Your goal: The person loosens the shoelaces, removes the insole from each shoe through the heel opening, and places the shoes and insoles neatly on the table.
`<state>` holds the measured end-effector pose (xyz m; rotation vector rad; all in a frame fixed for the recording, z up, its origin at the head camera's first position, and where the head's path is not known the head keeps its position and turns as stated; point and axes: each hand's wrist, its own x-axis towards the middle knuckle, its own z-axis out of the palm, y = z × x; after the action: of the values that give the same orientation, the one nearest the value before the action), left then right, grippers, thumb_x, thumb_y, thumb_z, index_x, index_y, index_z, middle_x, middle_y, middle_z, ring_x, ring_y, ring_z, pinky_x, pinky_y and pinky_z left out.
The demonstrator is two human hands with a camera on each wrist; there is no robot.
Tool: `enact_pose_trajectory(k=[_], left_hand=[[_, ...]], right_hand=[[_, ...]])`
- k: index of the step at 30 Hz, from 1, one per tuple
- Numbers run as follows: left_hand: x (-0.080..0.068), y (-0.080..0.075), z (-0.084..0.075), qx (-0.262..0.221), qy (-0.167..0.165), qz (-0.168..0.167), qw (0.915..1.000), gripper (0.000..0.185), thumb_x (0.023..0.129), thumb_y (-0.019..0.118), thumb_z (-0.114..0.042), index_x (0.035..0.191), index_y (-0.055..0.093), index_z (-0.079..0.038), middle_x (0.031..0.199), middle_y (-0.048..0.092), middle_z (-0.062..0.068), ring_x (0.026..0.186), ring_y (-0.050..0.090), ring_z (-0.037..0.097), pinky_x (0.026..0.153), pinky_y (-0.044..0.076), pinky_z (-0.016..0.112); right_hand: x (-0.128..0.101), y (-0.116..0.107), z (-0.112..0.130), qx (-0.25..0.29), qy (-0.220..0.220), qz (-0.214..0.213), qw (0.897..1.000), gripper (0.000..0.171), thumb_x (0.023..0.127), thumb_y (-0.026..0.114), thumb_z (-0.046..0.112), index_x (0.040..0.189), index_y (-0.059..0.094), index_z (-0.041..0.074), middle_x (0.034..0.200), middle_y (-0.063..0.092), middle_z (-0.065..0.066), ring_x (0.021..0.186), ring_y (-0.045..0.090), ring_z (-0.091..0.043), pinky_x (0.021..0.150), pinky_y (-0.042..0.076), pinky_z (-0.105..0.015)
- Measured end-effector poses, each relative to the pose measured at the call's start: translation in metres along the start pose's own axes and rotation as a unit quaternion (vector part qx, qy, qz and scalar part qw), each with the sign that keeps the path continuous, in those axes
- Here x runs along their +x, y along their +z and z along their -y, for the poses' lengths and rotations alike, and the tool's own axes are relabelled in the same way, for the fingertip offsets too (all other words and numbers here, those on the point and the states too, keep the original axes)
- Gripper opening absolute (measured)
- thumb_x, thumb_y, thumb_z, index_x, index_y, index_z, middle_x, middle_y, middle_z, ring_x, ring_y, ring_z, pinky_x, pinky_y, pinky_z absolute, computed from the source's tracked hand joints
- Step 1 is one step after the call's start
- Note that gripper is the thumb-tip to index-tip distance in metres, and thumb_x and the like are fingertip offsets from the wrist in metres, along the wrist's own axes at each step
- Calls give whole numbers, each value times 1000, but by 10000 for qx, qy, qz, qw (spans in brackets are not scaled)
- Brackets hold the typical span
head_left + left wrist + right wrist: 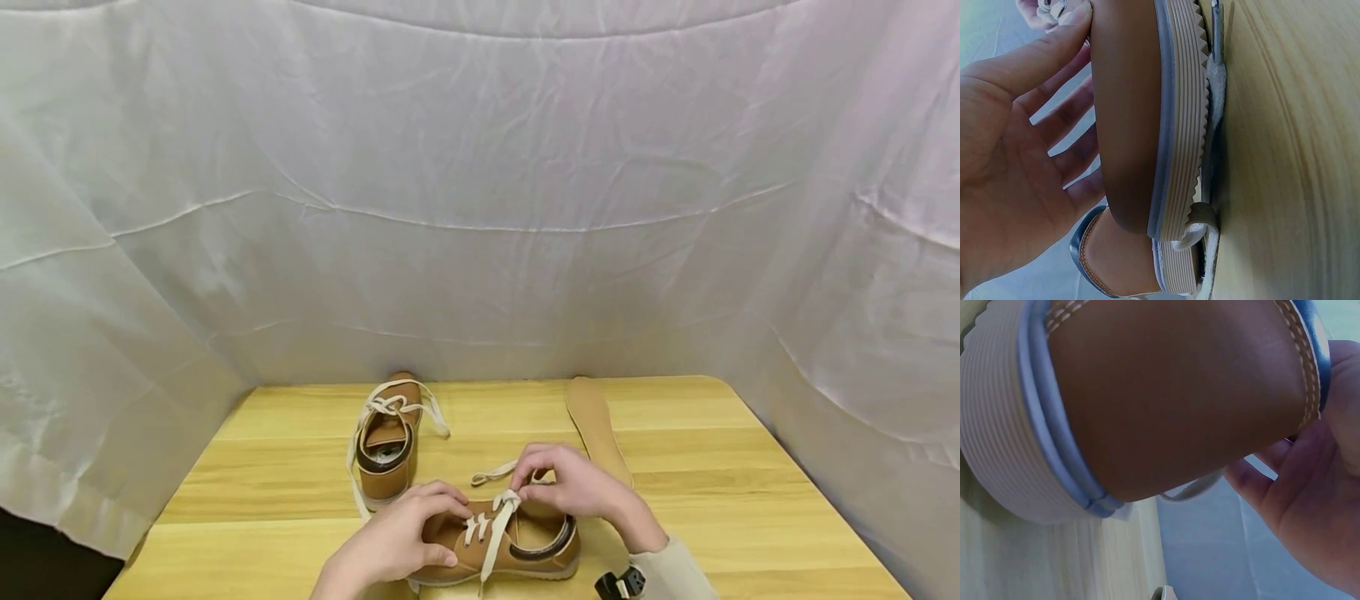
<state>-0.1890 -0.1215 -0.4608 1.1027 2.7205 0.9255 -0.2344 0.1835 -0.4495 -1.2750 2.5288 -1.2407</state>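
A brown lace-up shoe [551, 564] lies across the front of the table, toe to the left and heel to the right. My left hand [405, 533] holds its toe end, thumb on the near side and fingers over the far side. With thumb and fingertips, my right hand [566, 485] pinches the white shoelace [495, 540] above the tongue, beside the shoe opening. One lace end hangs over the near side; another stretch lies on the table behind. In the left wrist view, lace [1217, 81] runs along the sole's edge. The heel [1179, 400] fills much of the right wrist view.
A second brown shoe [384, 485] with loose white laces stands behind my left hand, heel toward me. A flat tan insole [596, 421] lies at the back right of the wooden table [720, 500]. Pale cloth [480, 283] hangs around the back and sides.
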Motion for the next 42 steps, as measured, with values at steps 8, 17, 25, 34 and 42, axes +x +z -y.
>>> enact_pose_trajectory(k=[8,17,25,34,42], left_hand=[[1,0,0,-6,-7,-26,10000,43,82,89,-26,122,74,-28,132,64,-11,124,59,16,105,50,42],[1,0,0,7,-3,-43,10000,44,82,90,-26,122,74,-29,131,65,-11,124,59,15,105,50,42],[0,0,-1,-39,-28,-19,10000,43,82,89,-26,122,74,-29,132,64,-10,124,59,16,105,50,42],[0,-1,-2,-2,-32,-7,10000,43,82,89,-27,122,74,-29,132,64,-10,125,59,16,105,50,42],[-1,-1,-2,-37,-80,37,10000,43,82,89,-29,122,73,-29,133,63,-12,126,58,17,106,50,43]], right_hand=[[-1,-4,-3,-128,175,-355,9991,10,96,75,10,98,76,20,100,72,7,92,64,-9,82,56,-39],[-4,-11,-5,-288,430,-658,9965,8,95,75,8,100,76,13,98,70,9,87,61,-5,77,56,-29],[-8,-16,-10,-464,569,-819,9939,7,94,74,6,100,75,10,97,70,4,80,58,-6,68,54,-27],[-14,-23,-16,-671,852,-959,9895,12,95,73,4,97,75,15,92,66,8,80,58,-6,66,54,-26],[-17,-26,-19,-921,1179,-1327,9798,9,94,73,3,98,74,11,95,68,-6,80,60,-8,69,54,-24]])
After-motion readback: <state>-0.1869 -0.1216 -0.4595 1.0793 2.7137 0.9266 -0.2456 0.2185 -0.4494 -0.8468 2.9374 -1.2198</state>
